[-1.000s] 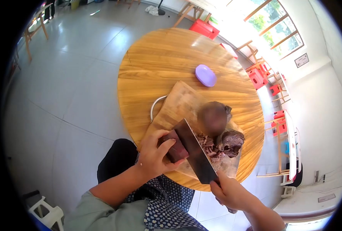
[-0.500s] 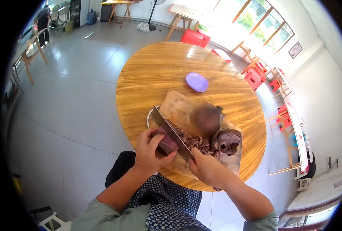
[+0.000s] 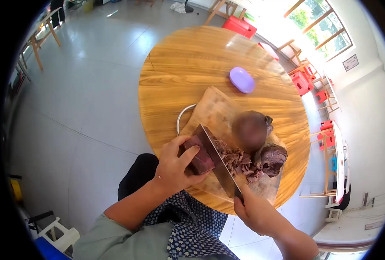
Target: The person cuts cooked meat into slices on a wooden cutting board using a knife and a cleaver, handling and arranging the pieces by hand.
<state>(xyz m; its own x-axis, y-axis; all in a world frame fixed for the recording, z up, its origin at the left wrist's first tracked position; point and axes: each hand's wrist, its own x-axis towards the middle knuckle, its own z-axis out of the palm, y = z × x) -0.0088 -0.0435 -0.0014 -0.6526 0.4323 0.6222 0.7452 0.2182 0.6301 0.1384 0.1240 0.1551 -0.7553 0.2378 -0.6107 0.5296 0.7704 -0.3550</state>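
Head view, taken left to right from the cutting board as our landmark: well to the board's left, low down, we see a white stool. A white curved loop shows just beside the board's left edge. Over the board's near left part is the left grip, its thumb and fingers pinching a dark red block of meat. We find that block above the board's near left portion, with the cleaver slanting close along its right side; we cannot tell whether the edge touches the board.

Right of the blade, on the board's middle, we see a loose heap of chopped meat. Beyond the board's far edge, apart from it, a purple dish sits on the round wooden table. On the board's right side lies a rounded dark piece, its surface blurred. At the board's near edge, the right grip is wrapped around the cleaver's handle. Near the board's right corner we see a dark, hollowed chunk. Well past the board's right, beyond the table, stand red stools.
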